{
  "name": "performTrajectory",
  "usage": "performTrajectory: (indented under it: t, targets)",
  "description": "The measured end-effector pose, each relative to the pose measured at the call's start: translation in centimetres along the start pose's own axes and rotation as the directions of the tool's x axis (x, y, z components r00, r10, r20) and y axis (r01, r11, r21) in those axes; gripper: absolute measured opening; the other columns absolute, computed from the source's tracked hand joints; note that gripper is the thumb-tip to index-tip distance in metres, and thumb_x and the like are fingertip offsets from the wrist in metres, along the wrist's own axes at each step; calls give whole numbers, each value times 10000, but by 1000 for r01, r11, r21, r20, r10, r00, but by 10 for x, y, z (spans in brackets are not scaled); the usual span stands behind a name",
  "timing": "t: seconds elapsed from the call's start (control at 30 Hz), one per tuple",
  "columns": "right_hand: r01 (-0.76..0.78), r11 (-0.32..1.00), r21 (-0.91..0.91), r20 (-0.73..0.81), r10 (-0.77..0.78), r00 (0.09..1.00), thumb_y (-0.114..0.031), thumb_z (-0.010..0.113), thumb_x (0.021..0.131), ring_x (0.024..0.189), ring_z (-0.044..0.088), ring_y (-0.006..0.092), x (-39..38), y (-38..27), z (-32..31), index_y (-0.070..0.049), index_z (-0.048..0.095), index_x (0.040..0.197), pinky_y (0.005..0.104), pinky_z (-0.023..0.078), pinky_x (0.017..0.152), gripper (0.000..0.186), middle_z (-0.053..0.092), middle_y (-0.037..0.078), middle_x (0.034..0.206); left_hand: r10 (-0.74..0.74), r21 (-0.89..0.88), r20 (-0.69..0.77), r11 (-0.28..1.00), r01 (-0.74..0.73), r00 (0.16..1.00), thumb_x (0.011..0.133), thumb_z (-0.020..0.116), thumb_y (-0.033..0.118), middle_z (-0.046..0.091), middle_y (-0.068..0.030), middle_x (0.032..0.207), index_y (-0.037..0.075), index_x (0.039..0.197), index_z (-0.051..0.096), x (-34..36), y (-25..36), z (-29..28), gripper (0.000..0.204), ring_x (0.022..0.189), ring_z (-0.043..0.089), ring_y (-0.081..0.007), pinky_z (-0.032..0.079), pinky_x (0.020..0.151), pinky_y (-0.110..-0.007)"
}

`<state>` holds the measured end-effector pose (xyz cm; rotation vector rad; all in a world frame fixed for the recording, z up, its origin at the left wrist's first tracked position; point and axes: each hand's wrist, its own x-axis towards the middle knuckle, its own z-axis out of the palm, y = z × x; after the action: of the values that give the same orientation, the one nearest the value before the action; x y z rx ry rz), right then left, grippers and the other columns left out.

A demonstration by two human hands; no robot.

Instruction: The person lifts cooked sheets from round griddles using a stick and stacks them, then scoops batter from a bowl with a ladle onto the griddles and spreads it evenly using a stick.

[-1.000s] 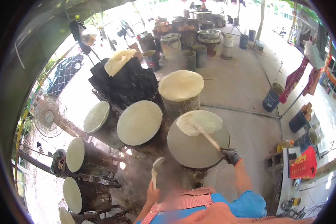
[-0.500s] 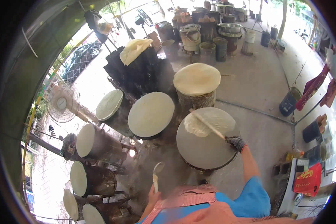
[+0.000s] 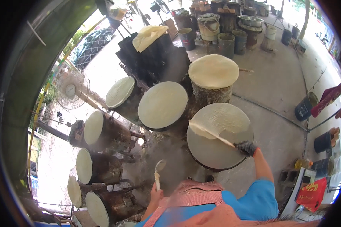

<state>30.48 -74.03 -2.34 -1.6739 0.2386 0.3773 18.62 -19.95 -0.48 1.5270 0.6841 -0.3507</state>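
My right hand (image 3: 247, 148), in a dark glove, is closed round the end of a long pale wooden stick (image 3: 220, 139). The stick lies across a round griddle (image 3: 212, 153) in front of me, touching a layer of pale wet batter (image 3: 231, 116) on its far half. Low in the middle, my bare left hand (image 3: 155, 195) grips the handle of a ladle (image 3: 160, 165), its bowl pointing up and away from the griddle. A finished-looking thin pancake (image 3: 213, 70) rests on the drum stove (image 3: 212, 94) just beyond.
To my left stand several drum stoves topped with pale round sheets, among them a wide one (image 3: 163, 105). Dark corrugated metal (image 3: 151, 58) holds a folded sheet (image 3: 149, 37). Further off are buckets (image 3: 226, 44), a fan (image 3: 72, 90), and a red bag (image 3: 312, 194) at right. Steam drifts over the floor.
My right hand has drawn the stick sideways, and the batter has spread over more of the griddle's far half. The view has shifted slightly; my left hand still holds the ladle.
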Motion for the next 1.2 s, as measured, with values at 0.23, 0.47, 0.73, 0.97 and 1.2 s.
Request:
performTrajectory:
  t: [0.23, 0.47, 0.73, 0.97, 1.2]
  targets:
    - [-158, 967, 200, -3, 162, 987, -220, 545, 764, 383, 380, 81, 8, 0, -28, -118, 588, 795, 230, 301, 350, 114, 465, 15, 515, -31, 76, -41, 996, 35, 999, 651, 456, -110, 416, -25, 582, 165, 1279, 294, -6, 0, -3, 705, 407, 381, -94, 301, 339, -219]
    - [-248, 964, -98, 297, 266, 917, -104, 581, 697, 505, 483, 109, 6, -20, -23, -71, 620, 811, 255, 410, 452, 125, 513, 32, 611, -65, -16, -74, 998, 64, 995, 653, 478, -90, 399, -25, 554, 151, 1295, 259, -8, -20, -12, 720, 396, 366, -99, 285, 336, -227]
    - [-242, 968, 68, -85, 247, 965, -214, 624, 712, 374, 381, 79, 27, -41, -12, -105, 631, 703, 237, 272, 330, 110, 452, -18, 466, -93, -18, -63, 996, 92, 994, 666, 444, -96, 386, -31, 527, 154, 1301, 250, -20, -16, -25, 709, 359, 353, -109, 284, 317, -231]
    - [-280, 631, -723, 130, 523, 842, -423, 508, 754, 327, 408, 118, -48, -3, -26, -128, 535, 545, 286, 325, 345, 363, 450, 12, 410, -59, 11, -14, 998, 59, 998, 658, 440, -86, 389, -39, 498, 167, 1300, 253, -15, -26, -75, 715, 327, 348, -114, 295, 294, -239]
    - [-446, 873, -195, -630, 237, 739, -309, 460, 826, 457, 501, 156, -213, 22, 154, -133, 558, 873, 300, 420, 451, 207, 549, 93, 629, -136, 64, 168, 990, 127, 976, 679, 437, -66, 364, -18, 473, 248, 1289, 271, 30, -17, -138, 706, 317, 337, -96, 293, 269, -242]
